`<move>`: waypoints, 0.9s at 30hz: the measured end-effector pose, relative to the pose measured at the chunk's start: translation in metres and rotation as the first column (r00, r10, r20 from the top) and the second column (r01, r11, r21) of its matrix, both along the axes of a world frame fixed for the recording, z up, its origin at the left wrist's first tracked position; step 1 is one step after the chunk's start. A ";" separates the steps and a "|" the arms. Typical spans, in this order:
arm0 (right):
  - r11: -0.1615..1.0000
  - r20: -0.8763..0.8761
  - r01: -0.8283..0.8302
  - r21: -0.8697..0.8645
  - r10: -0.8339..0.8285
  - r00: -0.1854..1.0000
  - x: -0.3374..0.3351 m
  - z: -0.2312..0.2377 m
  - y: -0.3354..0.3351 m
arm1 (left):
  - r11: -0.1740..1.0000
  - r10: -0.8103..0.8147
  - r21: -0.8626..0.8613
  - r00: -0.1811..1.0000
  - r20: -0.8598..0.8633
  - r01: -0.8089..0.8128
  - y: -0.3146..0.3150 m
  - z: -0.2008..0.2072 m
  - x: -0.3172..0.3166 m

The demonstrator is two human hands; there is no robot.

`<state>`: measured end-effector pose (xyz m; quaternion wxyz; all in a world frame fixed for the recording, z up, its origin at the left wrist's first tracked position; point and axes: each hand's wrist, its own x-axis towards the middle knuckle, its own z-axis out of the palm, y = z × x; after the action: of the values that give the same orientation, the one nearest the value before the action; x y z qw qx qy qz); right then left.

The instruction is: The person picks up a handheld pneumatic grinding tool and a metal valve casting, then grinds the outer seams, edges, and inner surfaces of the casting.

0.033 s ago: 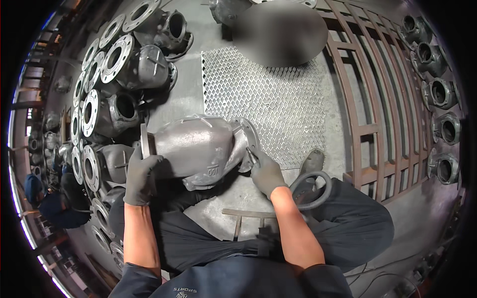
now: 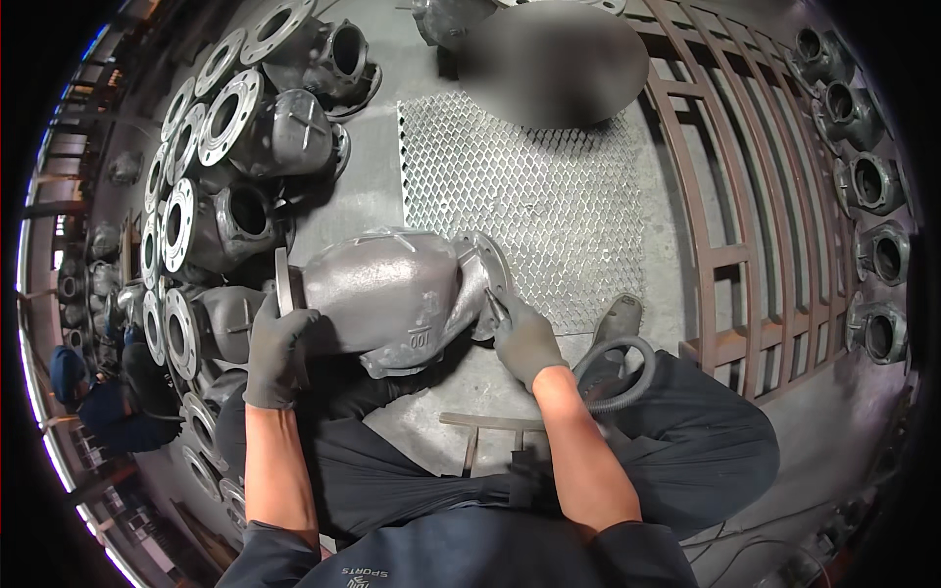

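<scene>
A large grey cast valve body (image 2: 377, 289) with a flange at each end lies on its side in front of me. My left hand (image 2: 277, 351), in a grey glove, is closed round the left flange (image 2: 284, 281), thumb on its near side. Also gloved, my right hand (image 2: 526, 340) closes on a slim metal tool (image 2: 496, 305), whose tip points at the inner side of the right flange (image 2: 493, 267). The fingers hide most of the tool, so its exact kind cannot be made out.
Similar valve bodies (image 2: 299, 132) crowd the left; more (image 2: 875, 184) line the far right. Beyond my work lies a metal mesh sheet (image 2: 520, 196), beside a brown steel frame (image 2: 730, 257). A corrugated grey hose (image 2: 642, 365) loops by my right leg. A person (image 2: 123, 407) is far left.
</scene>
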<state>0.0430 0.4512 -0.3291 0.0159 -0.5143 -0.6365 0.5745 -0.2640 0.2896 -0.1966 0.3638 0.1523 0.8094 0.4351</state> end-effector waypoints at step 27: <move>0.935 0.381 -0.350 0.056 0.305 0.873 -0.088 -0.016 0.066 | 0.980 0.186 0.065 0.981 0.059 -0.190 0.014 0.020 0.051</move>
<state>-0.0448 0.5171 -0.3447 -0.1689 -0.4948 -0.7403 0.4226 -0.2130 0.3040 -0.1764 0.3367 0.0760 0.7946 0.4995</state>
